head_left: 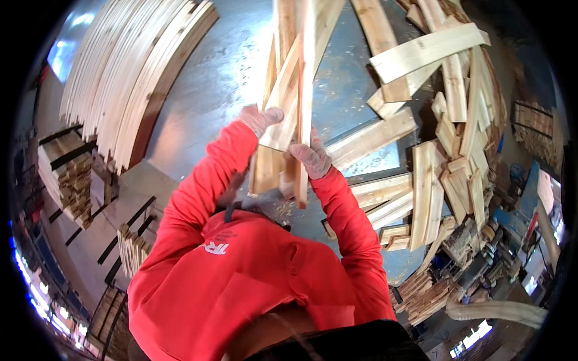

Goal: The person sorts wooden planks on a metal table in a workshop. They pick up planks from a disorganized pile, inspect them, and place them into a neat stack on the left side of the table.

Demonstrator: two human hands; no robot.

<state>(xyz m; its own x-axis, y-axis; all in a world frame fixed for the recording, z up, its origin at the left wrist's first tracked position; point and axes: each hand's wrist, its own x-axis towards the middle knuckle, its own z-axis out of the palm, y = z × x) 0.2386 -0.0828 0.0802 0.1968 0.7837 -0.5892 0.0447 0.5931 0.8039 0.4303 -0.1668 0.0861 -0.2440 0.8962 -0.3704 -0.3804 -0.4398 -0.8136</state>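
A wide board [280, 133] is gripped by the left hand [262, 119] and a narrow board [306, 78] by the right hand [312, 159], over the worktop [211, 78]. Work seems partway: a stack [123, 66] is lined up leftward, a jumbled pile [428, 180] left at right

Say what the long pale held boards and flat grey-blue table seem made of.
Long pale boards: apparently bare, unvarnished wood, judging by streaky grain and little gloss. Flat grey-blue table: probably sheet metal, given its sheen and scuffs, though painted board is possible.
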